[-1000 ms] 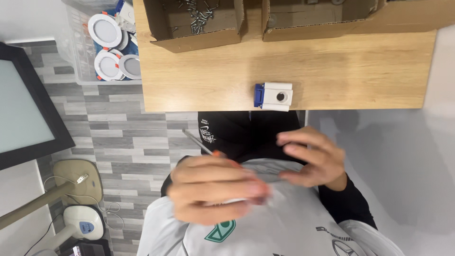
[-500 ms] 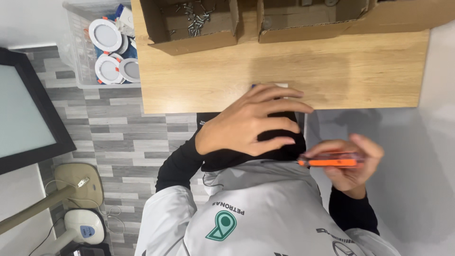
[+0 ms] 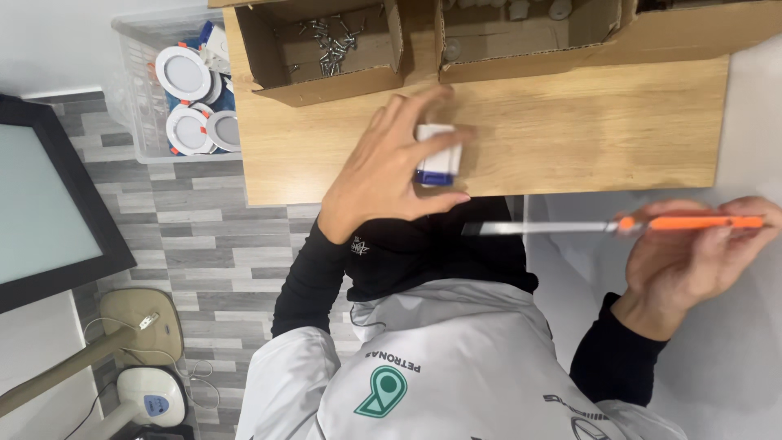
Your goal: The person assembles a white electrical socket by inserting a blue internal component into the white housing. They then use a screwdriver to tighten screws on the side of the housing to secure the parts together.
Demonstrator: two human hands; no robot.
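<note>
Two hands busy: left hand [image 3: 391, 175] grips a small white-and-blue block [image 3: 438, 155] over the wooden worktop [image 3: 586, 130], just below two cardboard boxes [image 3: 326, 57]. Right hand [image 3: 700, 261] is closed round an orange-handled screwdriver [image 3: 611, 226], off the worktop edge, long axis horizontal in view, shaft tip pointing toward the left hand.

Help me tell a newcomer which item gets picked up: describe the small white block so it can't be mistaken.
Start at the wooden table. Below its two cardboard boxes, the left hand grips a small white block. Only it has a blue end.
</note>
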